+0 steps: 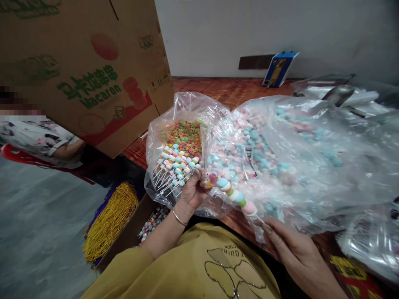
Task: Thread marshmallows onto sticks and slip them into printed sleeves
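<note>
A marshmallow skewer (236, 197) of pastel pieces with small orange and green rings between them lies slantwise between my hands. Clear plastic, seemingly a wrapper with a small printed picture (211, 180), shows about it. My left hand (193, 192), wearing a bracelet, pinches the wrapper at its upper left end. At the lower right end, my right hand (291, 245) grips the white stick between thumb and fingers. Just beyond my left hand, several finished skewers (177, 164) lie in a clear bag, beside loose colourful ring candies (187, 135).
Large plastic bags of loose marshmallows (230, 155) cover much of the wooden table (205, 85). A cardboard box (124, 54) stands at the left. Below it are more skewers in an open box (152, 222) and yellow strands (114, 224). A person's arm (69, 148) shows at far left.
</note>
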`<state>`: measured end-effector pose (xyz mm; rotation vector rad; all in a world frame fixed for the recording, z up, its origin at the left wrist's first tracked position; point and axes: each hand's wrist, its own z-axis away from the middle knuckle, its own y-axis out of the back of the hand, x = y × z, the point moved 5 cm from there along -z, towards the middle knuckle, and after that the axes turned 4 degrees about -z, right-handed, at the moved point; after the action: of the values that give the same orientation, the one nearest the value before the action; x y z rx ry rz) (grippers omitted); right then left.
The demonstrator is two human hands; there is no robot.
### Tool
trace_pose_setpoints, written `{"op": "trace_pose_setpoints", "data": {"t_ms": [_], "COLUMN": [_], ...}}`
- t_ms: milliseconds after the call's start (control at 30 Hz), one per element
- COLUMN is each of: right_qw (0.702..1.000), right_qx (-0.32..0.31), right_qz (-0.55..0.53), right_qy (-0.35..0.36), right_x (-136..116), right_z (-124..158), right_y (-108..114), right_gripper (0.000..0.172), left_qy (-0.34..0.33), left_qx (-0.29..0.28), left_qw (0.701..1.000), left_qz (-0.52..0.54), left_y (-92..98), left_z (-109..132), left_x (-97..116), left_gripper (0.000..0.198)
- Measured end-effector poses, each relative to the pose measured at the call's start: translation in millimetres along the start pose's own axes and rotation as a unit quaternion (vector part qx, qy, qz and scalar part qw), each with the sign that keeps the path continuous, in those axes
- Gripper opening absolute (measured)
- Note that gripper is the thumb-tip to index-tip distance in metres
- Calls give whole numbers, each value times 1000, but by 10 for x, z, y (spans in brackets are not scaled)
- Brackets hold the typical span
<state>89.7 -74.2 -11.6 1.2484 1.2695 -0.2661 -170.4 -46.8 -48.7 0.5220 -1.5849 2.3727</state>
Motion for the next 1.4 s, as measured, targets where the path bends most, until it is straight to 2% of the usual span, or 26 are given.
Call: {"op": "trace_pose_setpoints", "data": {"t_ms": [133, 300, 500, 700, 833, 1000, 1133, 1200, 1300, 1400], "right_qw": [997, 987, 964, 959, 962, 977, 988, 982, 942, 875], "right_qx": [52, 78, 84, 96, 116, 144, 144, 135, 101, 87], "right_qz": [51, 127, 232, 246, 231, 152, 15, -80, -246, -392], "right_qy": [24, 63, 99, 103, 84, 39, -50, -109, -205, -270], "right_x": [-52, -124, -87, -125, -152, -100, 16, 99, 221, 280], "right_z": [-9, 40, 176, 223, 215, 210, 217, 233, 269, 293], "right_y": [78, 163, 235, 246, 249, 255, 181, 88, -138, -375], "right_gripper": [24, 24, 29, 27, 25, 21, 18, 20, 30, 36], "left_qy": [2, -9, -61, -69, -73, -91, -100, -99, -87, -64], "left_qx": [6, 28, -6, 55, 52, 18, -7, -23, -57, -67], "left_qw": [1000, 999, 993, 986, 985, 978, 977, 978, 977, 978], "left_qz": [2, -19, -103, -139, -146, -187, -186, -181, -185, -186], "left_y": [-14, 22, 22, 77, 75, 40, -44, -96, -158, -181], "left_z": [4, -5, -14, -38, -40, -52, -66, -70, -83, -110], "left_x": [2, 15, 66, 43, 11, -10, -45, -69, -113, -162], "left_gripper": [39, 36, 45, 47, 48, 45, 41, 39, 35, 33]}}
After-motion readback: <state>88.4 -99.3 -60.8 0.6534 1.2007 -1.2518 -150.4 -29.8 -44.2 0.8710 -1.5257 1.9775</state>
